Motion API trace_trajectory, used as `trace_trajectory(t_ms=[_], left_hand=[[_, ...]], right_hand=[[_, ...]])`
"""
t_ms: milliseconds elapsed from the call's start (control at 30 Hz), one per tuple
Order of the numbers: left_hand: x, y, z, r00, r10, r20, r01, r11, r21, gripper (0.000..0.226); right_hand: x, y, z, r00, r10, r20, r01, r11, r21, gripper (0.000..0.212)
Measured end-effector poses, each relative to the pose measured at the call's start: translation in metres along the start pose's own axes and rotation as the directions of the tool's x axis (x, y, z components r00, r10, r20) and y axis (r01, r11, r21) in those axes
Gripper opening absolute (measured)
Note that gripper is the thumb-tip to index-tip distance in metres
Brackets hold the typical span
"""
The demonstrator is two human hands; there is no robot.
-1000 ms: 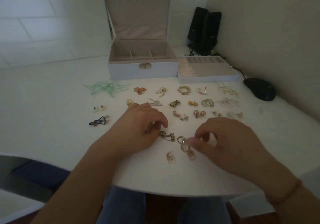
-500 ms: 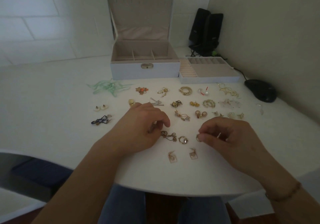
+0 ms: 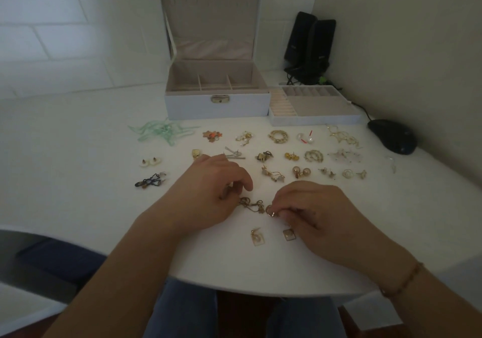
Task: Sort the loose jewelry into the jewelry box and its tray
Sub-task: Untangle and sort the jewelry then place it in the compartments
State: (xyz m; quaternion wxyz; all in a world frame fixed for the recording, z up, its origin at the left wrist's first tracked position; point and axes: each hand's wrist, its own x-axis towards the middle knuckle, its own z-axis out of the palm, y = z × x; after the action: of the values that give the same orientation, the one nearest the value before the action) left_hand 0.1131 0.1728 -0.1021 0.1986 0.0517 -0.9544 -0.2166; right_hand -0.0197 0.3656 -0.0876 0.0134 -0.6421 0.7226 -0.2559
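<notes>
While curled over the near middle of the white table (image 3: 78, 155), left hand (image 3: 208, 194) rests with fingertips bent down at a tangled gold chain piece (image 3: 251, 204); cannot tell whether gripping it or only touching. Just right of it, right hand (image 3: 313, 215) with thumb and forefinger pinching a small gold ring earring (image 3: 270, 211), held low over the table, touching or nearly touching the chain's right end. Directly nearer than both hands, two square gold earrings (image 3: 258, 238) flat on the table, the right one partly under the right hand's fingers.

Beyond the hands, rows of loose jewelry: green strands (image 3: 164, 131) far left, pearl studs (image 3: 150, 161) and a dark piece (image 3: 150, 181) to the left, gold ball earrings (image 3: 301, 172) just beyond the right hand. At the far edge, jewelry box (image 3: 217, 105) with lid upright, its compartments showing no jewelry; tray (image 3: 313, 121) touching its right side. Black mouse (image 3: 391, 135) far right.
</notes>
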Motion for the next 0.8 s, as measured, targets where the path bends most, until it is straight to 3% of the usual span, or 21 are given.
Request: trace_trajectory(t_ms=[133,333,400,633,800], left_hand=[[0.0,0.0,0.0,1.0,-0.005,0.002,0.005,1.0,-0.006,0.035],[0.001,-0.001,0.001,1.0,0.002,-0.004,-0.002,1.0,-0.015,0.035],[0.001,-0.002,0.001,1.0,-0.001,-0.006,0.001,1.0,-0.011,0.033],[0.001,-0.001,0.0,1.0,0.003,-0.005,-0.003,1.0,-0.021,0.032],[0.002,-0.001,0.001,1.0,0.013,-0.011,-0.013,1.0,-0.011,0.032]], right_hand=[[-0.001,0.007,-0.004,0.998,0.018,-0.065,-0.017,1.0,0.013,0.021],[0.005,0.012,-0.002,0.995,-0.005,0.096,0.009,0.999,-0.048,0.014],[0.004,0.017,-0.001,0.996,0.008,0.088,-0.003,0.998,-0.056,0.017],[-0.045,0.052,-0.031,0.978,0.209,-0.02,-0.209,0.959,-0.19,0.029],[-0.075,0.081,-0.063,0.891,0.417,-0.18,-0.452,0.845,-0.284,0.008]])
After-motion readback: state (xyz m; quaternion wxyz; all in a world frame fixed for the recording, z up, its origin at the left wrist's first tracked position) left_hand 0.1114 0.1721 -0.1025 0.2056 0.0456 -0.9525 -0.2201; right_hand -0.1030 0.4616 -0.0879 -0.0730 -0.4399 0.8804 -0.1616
